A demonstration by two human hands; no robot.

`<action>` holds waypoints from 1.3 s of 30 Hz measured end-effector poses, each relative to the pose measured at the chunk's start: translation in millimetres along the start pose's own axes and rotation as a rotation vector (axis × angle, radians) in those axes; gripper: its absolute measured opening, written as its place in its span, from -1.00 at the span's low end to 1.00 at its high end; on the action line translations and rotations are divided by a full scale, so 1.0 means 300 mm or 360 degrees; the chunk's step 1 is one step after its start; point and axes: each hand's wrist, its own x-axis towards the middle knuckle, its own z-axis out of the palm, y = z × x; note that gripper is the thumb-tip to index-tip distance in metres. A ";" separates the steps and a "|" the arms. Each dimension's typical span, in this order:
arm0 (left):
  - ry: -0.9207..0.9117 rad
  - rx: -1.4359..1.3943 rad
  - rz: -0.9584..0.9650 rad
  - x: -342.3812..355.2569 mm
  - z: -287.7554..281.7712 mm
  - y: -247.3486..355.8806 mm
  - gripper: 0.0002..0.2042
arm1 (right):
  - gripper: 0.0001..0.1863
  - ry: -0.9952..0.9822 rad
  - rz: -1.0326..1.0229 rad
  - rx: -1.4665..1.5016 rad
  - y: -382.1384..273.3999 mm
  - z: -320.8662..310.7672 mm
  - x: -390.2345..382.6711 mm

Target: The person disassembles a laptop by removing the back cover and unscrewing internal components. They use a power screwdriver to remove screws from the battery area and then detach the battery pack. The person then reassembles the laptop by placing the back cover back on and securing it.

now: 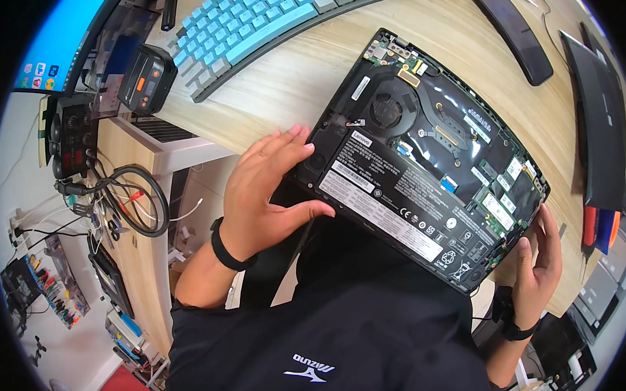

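Observation:
An opened laptop [397,192] lies tilted across the table's front edge, bottom cover off, showing a black fan [388,109], a large labelled battery [389,213] and green boards [497,210]. My left hand [268,193] is beside its lower left corner, fingers stretched apart, fingertips and thumb at the edge. My right hand [537,268] holds the laptop's right edge, fingers along the outer side and thumb against the near part.
A blue-and-grey keyboard [250,25], small black device [147,76] and dark phone [512,36] sit on the wooden table [276,89]. A lit monitor [58,27] stands far left, with coiled cables [145,195] below. Dark flat panels [602,124] and tools [605,229] are right.

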 end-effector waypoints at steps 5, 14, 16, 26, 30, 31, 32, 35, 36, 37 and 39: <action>0.0014 -0.0001 0.0018 -0.012 0.009 0.005 -0.18 | -0.44 -0.0025 0.0009 0.0055 -0.002 0.004 0.001; -0.0010 0.0007 0.0067 -0.012 -0.001 -0.004 -0.14 | -0.43 -0.0023 0.0042 0.0049 0.004 0.002 -0.006; -0.0017 0.0031 0.0077 -0.003 -0.004 0.006 -0.13 | -0.43 -0.0023 0.0053 0.0106 0.006 -0.001 -0.004; -0.0013 0.0094 0.0108 0.007 -0.001 0.043 -0.15 | -0.40 -0.0086 0.0069 0.0282 0.001 -0.036 0.016; -0.0022 0.0116 0.0094 0.011 0.013 0.066 -0.17 | -0.39 -0.0076 0.0068 0.0333 0.019 -0.042 0.030; -0.0023 0.0126 0.0090 0.011 0.016 0.071 -0.18 | -0.39 -0.0081 0.0068 0.0332 0.022 -0.045 0.034; -0.0017 0.0125 0.0086 0.012 0.022 0.074 -0.18 | -0.38 -0.0086 0.0068 0.0332 0.025 -0.047 0.037; -0.0010 0.0149 0.0062 0.014 0.032 0.087 -0.18 | -0.38 -0.0086 0.0041 0.0372 0.033 -0.048 0.044; -0.0015 0.0161 0.0050 0.019 0.034 0.093 -0.18 | -0.38 -0.0087 0.0047 0.0354 0.035 -0.051 0.046; -0.0021 0.0173 0.0037 0.023 0.036 0.099 -0.18 | -0.38 -0.0088 0.0052 0.0335 0.037 -0.054 0.046; 0.0000 0.0162 0.0004 0.025 0.045 0.108 -0.17 | -0.38 -0.0088 0.0048 0.0310 0.044 -0.058 0.050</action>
